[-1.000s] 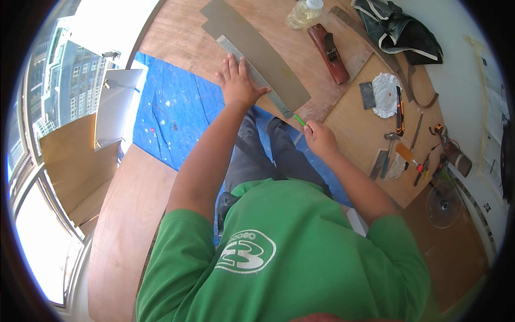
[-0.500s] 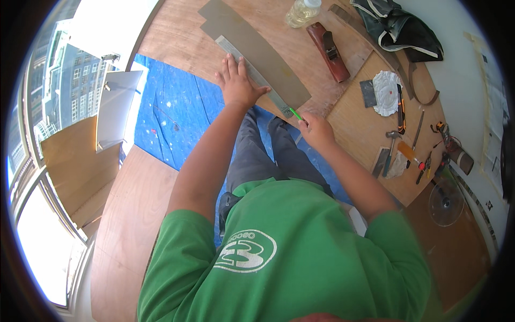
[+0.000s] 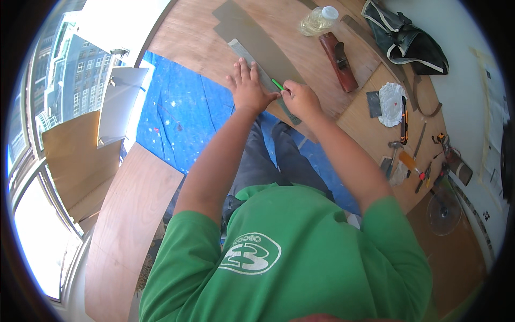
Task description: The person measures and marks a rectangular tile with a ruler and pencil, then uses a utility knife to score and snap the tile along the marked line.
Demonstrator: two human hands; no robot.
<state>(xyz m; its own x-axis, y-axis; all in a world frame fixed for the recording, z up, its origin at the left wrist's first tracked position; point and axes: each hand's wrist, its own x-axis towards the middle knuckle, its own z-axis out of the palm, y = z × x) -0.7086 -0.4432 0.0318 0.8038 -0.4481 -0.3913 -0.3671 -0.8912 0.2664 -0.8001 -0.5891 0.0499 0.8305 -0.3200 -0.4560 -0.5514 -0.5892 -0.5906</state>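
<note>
Head view: left hand [image 3: 251, 92] spread over the metal ruler [image 3: 237, 49], right hand [image 3: 300, 100] pinching a green pen [image 3: 277, 84]. Ruler's probably stiff but skiddy, best pinned mid-length.

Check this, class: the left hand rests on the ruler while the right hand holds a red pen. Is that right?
Not quite: the pen is green, not red, as the head view shows. The right hand does hold it, and the left hand does rest on the ruler.

Left hand [image 3: 250, 88] flat, right hand [image 3: 301, 101] curled
</note>
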